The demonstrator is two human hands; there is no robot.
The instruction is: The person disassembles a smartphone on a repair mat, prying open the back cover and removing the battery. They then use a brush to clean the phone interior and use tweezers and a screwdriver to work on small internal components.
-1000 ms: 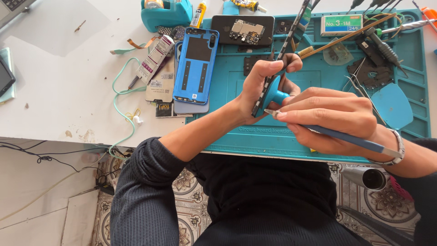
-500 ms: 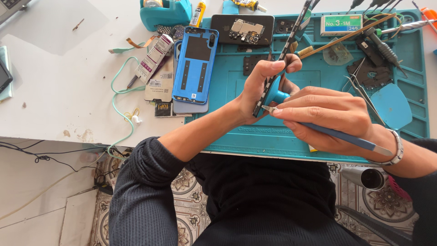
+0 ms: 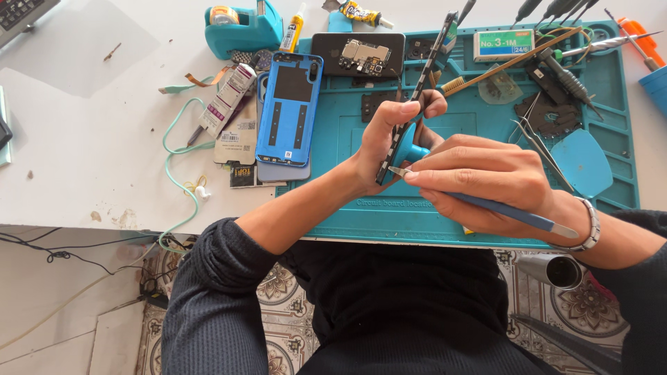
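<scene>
My left hand (image 3: 389, 135) grips a dark phone body (image 3: 425, 76) held on edge over the teal work mat (image 3: 361, 215), with a blue suction cup (image 3: 410, 149) stuck to it near my palm. My right hand (image 3: 479, 180) holds a blue-handled thin prying tool (image 3: 500, 212); its metal tip touches the lower edge of the phone body. Both hands meet at the mat's middle front. A blue phone back cover (image 3: 290, 107) lies on the mat's left edge, apart from both hands.
A teal tape dispenser (image 3: 240, 24), a glue tube (image 3: 293, 31) and a black circuit-bearing phone part (image 3: 358, 54) lie at the back. Tweezers (image 3: 538, 142), screwdrivers (image 3: 566, 76) and a blue pick (image 3: 582, 163) sit at right. A mint cable (image 3: 174, 160) trails off the table's left front.
My hands and the phone body stay in nearly the same place; the prying tool's tip has shifted slightly along the phone's lower edge.
</scene>
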